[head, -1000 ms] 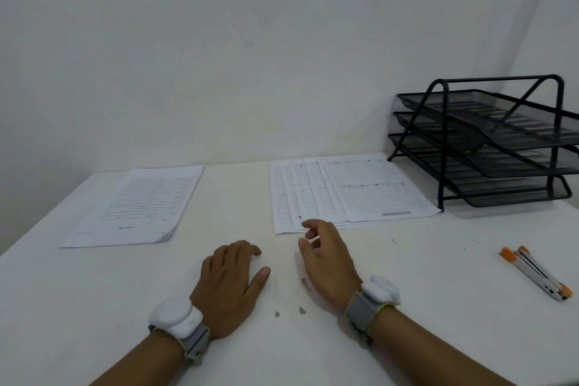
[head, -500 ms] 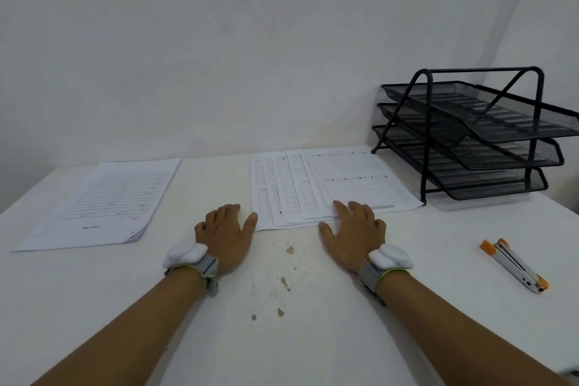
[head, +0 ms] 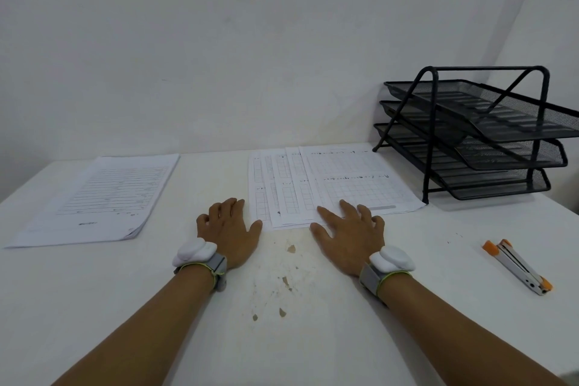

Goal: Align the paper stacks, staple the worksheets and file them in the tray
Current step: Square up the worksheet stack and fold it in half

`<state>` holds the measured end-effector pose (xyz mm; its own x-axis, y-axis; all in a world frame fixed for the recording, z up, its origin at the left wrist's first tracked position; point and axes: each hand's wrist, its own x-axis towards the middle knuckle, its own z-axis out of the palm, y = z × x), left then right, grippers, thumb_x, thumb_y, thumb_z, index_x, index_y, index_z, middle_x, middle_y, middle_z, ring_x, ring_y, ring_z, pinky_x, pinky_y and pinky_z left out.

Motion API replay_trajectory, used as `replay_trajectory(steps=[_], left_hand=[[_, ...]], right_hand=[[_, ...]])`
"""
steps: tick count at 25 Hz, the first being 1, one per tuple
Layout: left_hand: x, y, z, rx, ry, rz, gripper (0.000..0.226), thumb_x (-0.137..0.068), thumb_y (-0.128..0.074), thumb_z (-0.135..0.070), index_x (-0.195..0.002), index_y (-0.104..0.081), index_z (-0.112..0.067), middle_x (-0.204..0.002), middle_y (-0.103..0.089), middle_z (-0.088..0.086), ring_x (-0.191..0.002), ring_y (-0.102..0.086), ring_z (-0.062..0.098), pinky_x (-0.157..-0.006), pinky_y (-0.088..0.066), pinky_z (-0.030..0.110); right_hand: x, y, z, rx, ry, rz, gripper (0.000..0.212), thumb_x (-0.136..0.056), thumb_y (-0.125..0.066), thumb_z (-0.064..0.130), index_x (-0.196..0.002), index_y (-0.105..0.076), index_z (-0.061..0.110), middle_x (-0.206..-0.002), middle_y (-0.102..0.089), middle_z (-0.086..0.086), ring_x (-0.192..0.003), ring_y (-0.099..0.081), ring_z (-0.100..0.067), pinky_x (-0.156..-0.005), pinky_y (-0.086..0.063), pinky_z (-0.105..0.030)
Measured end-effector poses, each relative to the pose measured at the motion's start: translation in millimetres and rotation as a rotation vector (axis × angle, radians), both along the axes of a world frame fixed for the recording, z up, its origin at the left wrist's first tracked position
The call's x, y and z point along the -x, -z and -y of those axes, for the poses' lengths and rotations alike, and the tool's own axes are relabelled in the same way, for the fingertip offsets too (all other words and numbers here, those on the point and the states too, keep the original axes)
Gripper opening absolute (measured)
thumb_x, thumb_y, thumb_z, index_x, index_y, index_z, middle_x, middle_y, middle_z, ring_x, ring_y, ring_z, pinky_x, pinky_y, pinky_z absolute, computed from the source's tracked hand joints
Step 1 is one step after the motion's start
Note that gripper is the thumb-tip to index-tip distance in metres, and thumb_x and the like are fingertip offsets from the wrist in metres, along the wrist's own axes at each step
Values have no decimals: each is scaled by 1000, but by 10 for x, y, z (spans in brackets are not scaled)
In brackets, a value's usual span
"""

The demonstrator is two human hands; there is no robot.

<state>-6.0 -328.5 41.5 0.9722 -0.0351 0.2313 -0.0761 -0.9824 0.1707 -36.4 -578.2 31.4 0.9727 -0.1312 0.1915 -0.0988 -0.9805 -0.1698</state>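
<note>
Several fanned-out grid worksheets [head: 341,178] lie at the middle back of the white table. My right hand [head: 351,235] lies flat, its fingertips resting on the near edge of those sheets. My left hand [head: 227,227] lies flat on the table just left of the sheets, its thumb close to their near left corner. A second stack of lined worksheets [head: 106,197] sits at the far left. A black three-tier mesh tray [head: 488,138] stands at the back right. A white and orange stapler [head: 517,265] lies at the right.
The white table [head: 288,323] has scuffed, chipped spots between my forearms. A white wall rises right behind the papers and the tray. Both wrists carry white bands.
Both hands moved forward from the near table to the grid worksheets. The right hand uncurled and now lies on the sheets' near edge. The view shifted slightly.
</note>
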Motion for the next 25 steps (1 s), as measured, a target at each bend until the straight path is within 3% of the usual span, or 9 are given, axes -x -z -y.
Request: replay_trajectory(steps=[4,9,13,16,18,21,25], left_hand=[[24,-25,8,2,-17,5,68,-91,-22,-65,-146,-31,-25,-153,-30,-6,-137,-27,20,-105,-23,40],[18,-24,13,-24,-8,-16,70,-91,-28,-62,-149,-24,-23,-155,-26,-5,-138,-24,21,-106,-22,41],[-1,13,9,4,5,17,65,-90,-31,-51,-147,-28,-21,-152,-31,-5,-135,-27,20,-103,-23,39],[-22,23,19,14,-27,36,65,-91,-27,-58,-142,-34,-18,-145,-38,-4,-129,-34,21,-99,-26,38],[-29,26,31,-24,-51,34,68,-88,-27,-64,-136,-37,-17,-141,-40,-3,-125,-36,21,-95,-28,38],[-44,42,15,-38,-32,25,60,-86,-30,-58,-129,-40,-18,-136,-42,-3,-121,-37,20,-90,-27,37],[-29,18,10,10,-28,26,52,-85,-33,-49,-125,-41,-16,-134,-43,-2,-121,-37,20,-92,-28,37]], right_hand=[[19,32,-34,-8,-30,181,63,-83,-24,81,-135,-47,53,-142,-52,8,-132,-40,-26,-104,-21,-48],[-11,77,-31,13,-5,134,67,-82,-18,83,-136,-45,53,-146,-49,9,-136,-37,-27,-106,-14,-48],[63,-5,-40,-15,-33,185,57,-83,-26,79,-125,-56,55,-135,-54,16,-126,-43,-19,-102,-19,-44],[97,-114,-70,-109,-35,203,58,-82,-26,77,-126,-57,54,-128,-54,19,-123,-44,-14,-99,-22,-40],[87,-190,8,-172,34,250,61,-83,-27,74,-129,-57,49,-129,-55,13,-122,-46,-17,-100,-26,-40],[30,-204,351,-106,200,295,55,-89,-43,64,-134,-57,36,-137,-54,2,-127,-46,-24,-104,-30,-43],[-83,-137,569,-258,456,186,70,-88,-47,62,-145,-46,20,-153,-41,-9,-141,-31,-31,-112,-22,-46]])
